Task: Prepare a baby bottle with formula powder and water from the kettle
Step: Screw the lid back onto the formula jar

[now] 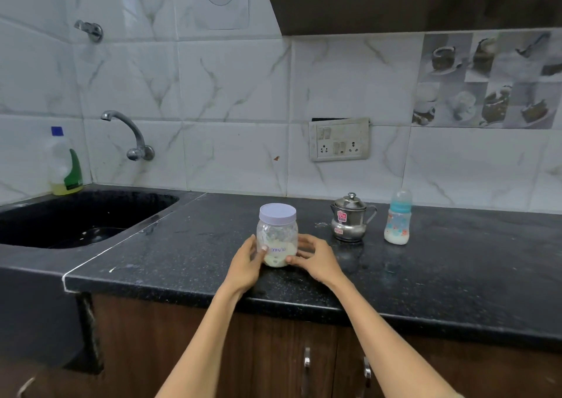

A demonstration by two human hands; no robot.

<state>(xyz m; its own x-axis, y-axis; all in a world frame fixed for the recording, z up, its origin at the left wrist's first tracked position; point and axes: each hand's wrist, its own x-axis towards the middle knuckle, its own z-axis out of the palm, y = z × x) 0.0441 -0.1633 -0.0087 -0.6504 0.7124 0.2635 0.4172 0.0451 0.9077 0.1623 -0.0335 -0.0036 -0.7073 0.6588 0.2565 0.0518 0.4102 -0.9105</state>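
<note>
A clear formula jar point(277, 236) with a pale lilac lid stands upright on the black counter point(188, 245); pale powder fills its lower part. My left hand point(247, 262) holds its left side, thumb on the front. My right hand point(316, 259) holds its right side, fingers curled round the base. A small steel kettle point(349, 219) with its lid on stands to the right of the jar. Further right is the baby bottle point(398, 218), capped with a teal collar, with white liquid in its bottom.
A black sink point(82, 218) lies at the left under a wall tap point(130, 133). A dish-soap bottle point(64, 163) stands in the back corner. A socket plate point(339, 139) is on the tiled wall. Cabinet doors with handles point(307, 361) hang below the counter edge.
</note>
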